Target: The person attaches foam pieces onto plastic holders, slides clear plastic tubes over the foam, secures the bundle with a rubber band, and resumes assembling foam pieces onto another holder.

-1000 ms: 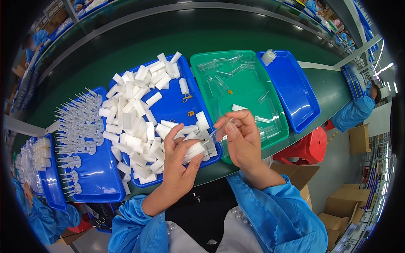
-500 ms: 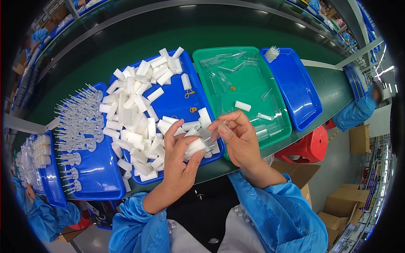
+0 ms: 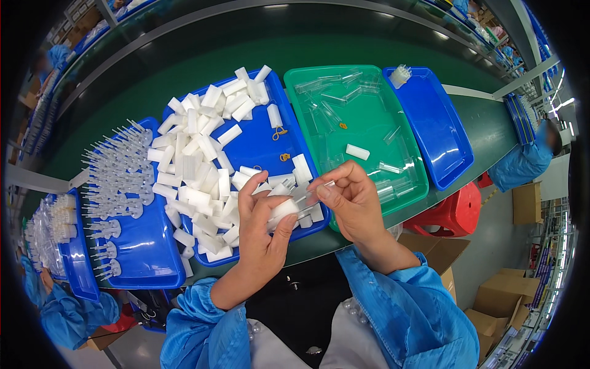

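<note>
My left hand (image 3: 258,237) is closed round a short white block (image 3: 284,210), pinched between thumb and fingers above the near edge of the foam tray. Clear thin prongs or tubes stick out from the block's right end. Between the thumb and fingers of my right hand (image 3: 353,203) is a clear plastic tube (image 3: 314,194), its lower end at those prongs. Whether the tube is round them or beside them, I cannot tell. Beneath and behind my left hand, white foam pieces (image 3: 195,163) are heaped in a blue tray (image 3: 279,138).
Right of the foam, a green tray (image 3: 362,132) holds clear tubes and one white piece. A blue tray (image 3: 439,135) beyond it has a white pronged part (image 3: 401,76). At left, another blue tray (image 3: 144,258) carries many pronged parts (image 3: 120,172). A red stool (image 3: 452,212) stands below the bench.
The tube in my right hand has tilted slightly and its lower end sits at the prongs. Both hands keep their grips. The whole view has shifted a little.
</note>
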Demonstrator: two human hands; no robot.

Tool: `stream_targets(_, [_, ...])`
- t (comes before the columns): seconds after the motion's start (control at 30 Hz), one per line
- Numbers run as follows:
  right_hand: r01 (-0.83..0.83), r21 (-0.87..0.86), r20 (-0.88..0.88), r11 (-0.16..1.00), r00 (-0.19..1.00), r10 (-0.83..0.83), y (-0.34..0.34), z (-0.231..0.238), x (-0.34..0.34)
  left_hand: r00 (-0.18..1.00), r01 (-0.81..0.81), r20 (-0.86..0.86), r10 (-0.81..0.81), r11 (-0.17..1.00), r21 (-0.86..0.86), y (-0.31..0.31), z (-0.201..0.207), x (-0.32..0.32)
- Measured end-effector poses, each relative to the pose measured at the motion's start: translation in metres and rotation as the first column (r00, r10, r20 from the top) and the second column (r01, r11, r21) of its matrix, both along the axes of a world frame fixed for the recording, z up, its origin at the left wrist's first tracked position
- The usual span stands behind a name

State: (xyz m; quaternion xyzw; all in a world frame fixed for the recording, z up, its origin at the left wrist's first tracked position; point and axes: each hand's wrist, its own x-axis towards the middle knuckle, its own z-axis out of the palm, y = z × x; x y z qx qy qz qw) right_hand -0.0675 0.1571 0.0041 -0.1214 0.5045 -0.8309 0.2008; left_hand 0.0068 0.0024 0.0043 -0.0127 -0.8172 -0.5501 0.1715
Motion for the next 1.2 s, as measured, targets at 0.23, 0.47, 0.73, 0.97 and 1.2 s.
stream_targets(0.23, [0.029,-0.042,-0.037,0.999,0.999,-0.03,0.0003,-0.0053,0.0017,1.0,0.0,-0.01,0.0,1.0,0.004,-0.0008,-0.0005,-0.0016])
stream_targets(0.47, [-0.032,-0.022,-0.037,0.999,0.999,0.031,0.0002,-0.0029,0.0026,0.999,-0.016,-0.035,0.017,1.0,0.011,-0.0014,-0.0029,-0.0012])
stream_targets(0.73, [-0.046,-0.165,0.041,0.985,0.998,0.054,0.0007,-0.0017,-0.0009,0.999,0.002,-0.039,-0.002,1.0,-0.018,0.0021,0.0,-0.0014])
stream_targets(0.97, [-0.023,-0.181,0.077,0.983,0.996,0.037,0.0019,-0.0029,-0.0033,1.0,0.009,-0.018,-0.009,1.0,0.007,0.003,-0.001,-0.0009])
stream_targets(1.2, [-0.053,-0.268,0.095,0.962,0.992,0.082,0.0016,-0.0078,-0.0063,1.0,0.016,-0.019,-0.016,1.0,0.012,0.0035,-0.0001,-0.0007])
